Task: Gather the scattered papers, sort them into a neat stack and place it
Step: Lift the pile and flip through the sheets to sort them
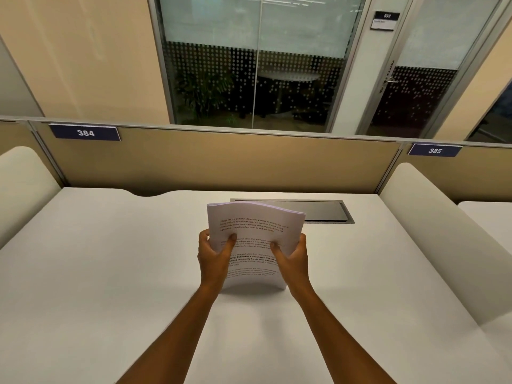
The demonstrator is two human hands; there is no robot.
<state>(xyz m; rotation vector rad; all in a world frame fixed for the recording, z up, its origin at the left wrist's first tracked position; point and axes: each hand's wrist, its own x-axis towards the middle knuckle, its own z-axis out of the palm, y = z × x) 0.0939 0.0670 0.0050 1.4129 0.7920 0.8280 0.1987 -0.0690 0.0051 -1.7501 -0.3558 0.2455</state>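
Observation:
A stack of white printed papers (253, 225) stands upright on its lower edge on the white desk (110, 273), near the middle. The sheets bow slightly and their top edge curls toward the back. My left hand (214, 254) grips the stack's left side, thumb on the front page. My right hand (292, 256) grips the right side the same way. Black paragraphs of text cover the front page. No loose sheets lie on the desk.
A dark cable-tray lid with a metal frame (327, 212) sits in the desk just behind the papers. Cream side dividers (432, 231) flank the desk left and right. A tan partition (221, 162) with labels 384 and 385 closes the back.

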